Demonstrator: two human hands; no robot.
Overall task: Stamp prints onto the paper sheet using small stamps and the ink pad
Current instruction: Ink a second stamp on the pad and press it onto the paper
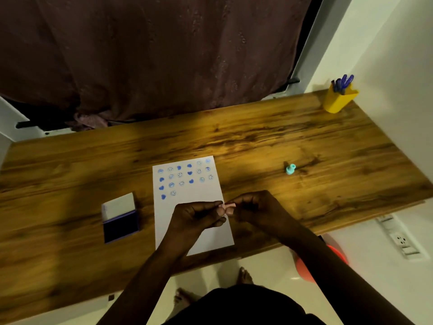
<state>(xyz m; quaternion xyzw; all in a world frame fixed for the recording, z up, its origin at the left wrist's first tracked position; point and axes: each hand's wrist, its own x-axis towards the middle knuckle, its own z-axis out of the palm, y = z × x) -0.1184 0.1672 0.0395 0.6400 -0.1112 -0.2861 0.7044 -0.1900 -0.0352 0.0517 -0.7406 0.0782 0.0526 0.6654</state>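
A white paper sheet lies on the wooden desk, its upper half covered with several blue heart and smiley prints. Both my hands meet over the sheet's right edge. My left hand and my right hand pinch a small pink stamp between their fingertips. An open ink pad with dark blue ink and a raised pale lid sits left of the sheet. A small teal stamp stands on the desk to the right.
A yellow pen holder with blue pens stands at the desk's far right corner by the wall. A dark curtain hangs behind the desk. A red stool and a wall socket sit below the desk's right end.
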